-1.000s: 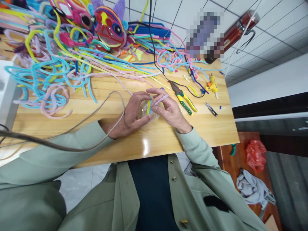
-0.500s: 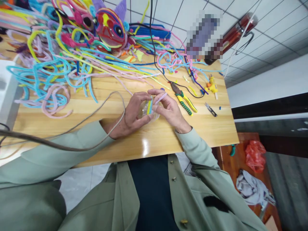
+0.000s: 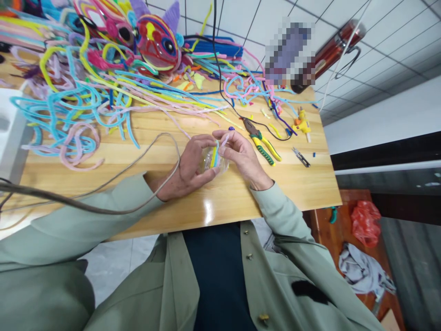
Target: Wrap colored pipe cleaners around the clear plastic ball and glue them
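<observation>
My left hand (image 3: pixel 189 166) is wrapped round the left side of a clear, rounded plastic piece (image 3: pixel 223 166), thumb in front and fingers behind. Yellow and light-blue pipe cleaner strips (image 3: pixel 215 156) run side by side over that piece. A short lilac pipe cleaner (image 3: pixel 224 139) is pinched between the thumb and fingers of my right hand (image 3: pixel 241 155), its tip poking up beside the blue strip. My hands partly cover the plastic piece, so its full shape is hidden.
Green-and-yellow pliers (image 3: pixel 262 141), a yellow glue gun (image 3: pixel 302 125) and small snips (image 3: pixel 301 157) lie to the right. Tangled pipe cleaners (image 3: pixel 55 110) and a decorated red mask-like figure (image 3: pixel 159 46) fill the back left. A cable (image 3: pixel 138 212) loops over my left forearm.
My right fingers have curled in, and the lilac pipe cleaner now stands more upright, with less of it showing. My left hand still holds the plastic piece in nearly the same place.
</observation>
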A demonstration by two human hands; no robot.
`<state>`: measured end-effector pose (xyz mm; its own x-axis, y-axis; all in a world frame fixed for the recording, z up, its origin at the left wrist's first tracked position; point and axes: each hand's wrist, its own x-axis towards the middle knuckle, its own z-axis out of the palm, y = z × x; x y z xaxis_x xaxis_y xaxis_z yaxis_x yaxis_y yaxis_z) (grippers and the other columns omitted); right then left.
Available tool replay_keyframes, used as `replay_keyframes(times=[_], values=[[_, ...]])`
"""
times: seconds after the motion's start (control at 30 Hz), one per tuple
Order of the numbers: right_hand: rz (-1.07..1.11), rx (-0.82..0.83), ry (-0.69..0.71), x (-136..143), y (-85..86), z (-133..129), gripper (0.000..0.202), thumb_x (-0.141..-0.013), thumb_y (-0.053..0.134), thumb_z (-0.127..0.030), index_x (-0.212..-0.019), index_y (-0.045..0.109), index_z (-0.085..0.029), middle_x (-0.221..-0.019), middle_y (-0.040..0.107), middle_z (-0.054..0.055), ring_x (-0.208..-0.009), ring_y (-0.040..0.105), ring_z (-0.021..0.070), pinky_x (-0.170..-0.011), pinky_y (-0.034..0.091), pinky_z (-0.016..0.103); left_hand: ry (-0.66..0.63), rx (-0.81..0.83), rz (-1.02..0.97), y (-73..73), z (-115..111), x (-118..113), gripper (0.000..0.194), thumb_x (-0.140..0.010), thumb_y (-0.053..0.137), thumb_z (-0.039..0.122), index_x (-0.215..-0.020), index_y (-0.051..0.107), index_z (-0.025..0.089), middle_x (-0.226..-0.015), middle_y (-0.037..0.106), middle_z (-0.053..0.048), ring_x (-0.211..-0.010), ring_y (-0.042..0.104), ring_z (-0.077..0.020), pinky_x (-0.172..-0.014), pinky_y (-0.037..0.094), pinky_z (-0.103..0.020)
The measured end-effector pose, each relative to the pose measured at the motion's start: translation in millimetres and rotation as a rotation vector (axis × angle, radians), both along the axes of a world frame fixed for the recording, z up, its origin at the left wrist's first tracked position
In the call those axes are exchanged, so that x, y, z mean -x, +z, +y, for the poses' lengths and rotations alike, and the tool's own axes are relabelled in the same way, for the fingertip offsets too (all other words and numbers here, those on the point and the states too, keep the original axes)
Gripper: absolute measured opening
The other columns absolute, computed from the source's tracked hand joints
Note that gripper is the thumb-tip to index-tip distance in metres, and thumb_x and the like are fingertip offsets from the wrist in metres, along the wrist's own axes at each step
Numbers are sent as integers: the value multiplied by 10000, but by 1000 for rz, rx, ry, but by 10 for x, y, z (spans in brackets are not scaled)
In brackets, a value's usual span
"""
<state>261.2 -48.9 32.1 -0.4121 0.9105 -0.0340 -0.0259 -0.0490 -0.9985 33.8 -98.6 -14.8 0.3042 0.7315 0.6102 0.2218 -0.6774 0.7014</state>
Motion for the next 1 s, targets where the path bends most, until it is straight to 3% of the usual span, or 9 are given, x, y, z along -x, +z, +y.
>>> replay_keyframes(times=[0.27,0.53,0.77,1.0], values=[[28,105,-9,36,-84,-3,457,-821,995,-548,-1109,748,-293,-1232,842,25,-1285,767,273,-1151,652,451,44,-47,82,-3,26,17,678,-1212,696,637,-1771,470,327,-1681,606,-150,-1591,615,-425,-1336,612,-740],[-38,-32,-70,65,0,-56,550,-807,1050,-603,-1154,738,-312,-1467,804,52,-1466,715,307,-1335,546,498,70,54,13,-17,27,16,636,-1159,774,627,-1692,546,367,-1663,650,-151,-1618,625,-446,-1376,550,-774],[-22,-40,-44,31,-14,-30,516,-836,1041,-619,-1119,735,-314,-1477,808,59,-1504,711,323,-1377,515,537,19,109,10,18,33,41,600,-1173,793,552,-1703,565,384,-1716,654,-152,-1634,630,-450,-1393,526,-788],[-15,-43,-15,30,23,-50,514,-837,1049,-621,-1115,751,-307,-1504,803,63,-1526,697,324,-1384,500,531,32,108,-20,12,56,27,619,-1133,823,649,-1636,603,363,-1637,692,-157,-1570,667,-441,-1349,556,-775]])
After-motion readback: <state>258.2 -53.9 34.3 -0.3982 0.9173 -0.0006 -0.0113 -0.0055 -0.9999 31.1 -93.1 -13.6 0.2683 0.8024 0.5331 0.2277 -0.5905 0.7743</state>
